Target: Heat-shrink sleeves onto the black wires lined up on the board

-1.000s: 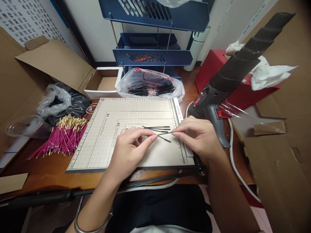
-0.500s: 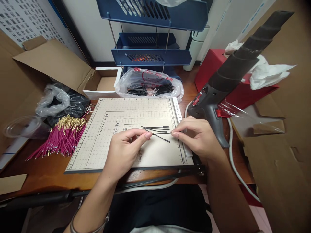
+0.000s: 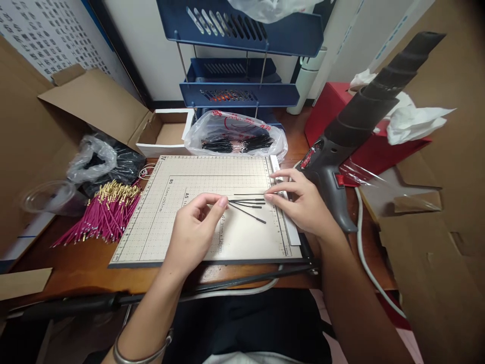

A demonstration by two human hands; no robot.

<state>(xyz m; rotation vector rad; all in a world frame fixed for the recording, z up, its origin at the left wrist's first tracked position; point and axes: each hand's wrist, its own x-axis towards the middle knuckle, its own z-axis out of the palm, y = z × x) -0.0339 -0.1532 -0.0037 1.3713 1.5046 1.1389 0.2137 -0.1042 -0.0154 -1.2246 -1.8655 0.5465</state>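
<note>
My left hand [image 3: 193, 232] is closed, thumb and index finger pinching the near-left ends of several thin black wire pieces [image 3: 248, 205]. Thicker black tips mark their right ends, which fan out over a cutting board [image 3: 151, 227] printed with a grid. Just above that fan lies one more thin black wire piece [image 3: 246, 194], its right end between the thumb and index finger of my right hand [image 3: 303, 205]. The other fingers of the right hand spread over the board's white edge strip [image 3: 286, 212].
A heap of magenta wires with gold ends [image 3: 109, 212] lies left of the board. Behind it sit a plastic bag of black pieces [image 3: 235, 134], an open box [image 3: 166, 146] and a blue rack [image 3: 238, 93]. A heat gun [image 3: 337, 172] stands at right, with its cable [image 3: 366, 258] alongside.
My right hand has moved slightly up and opened its outer fingers, with its wire piece now above the fan. My left hand has shifted left to the ends of the fanned pieces. The view tilted slightly.
</note>
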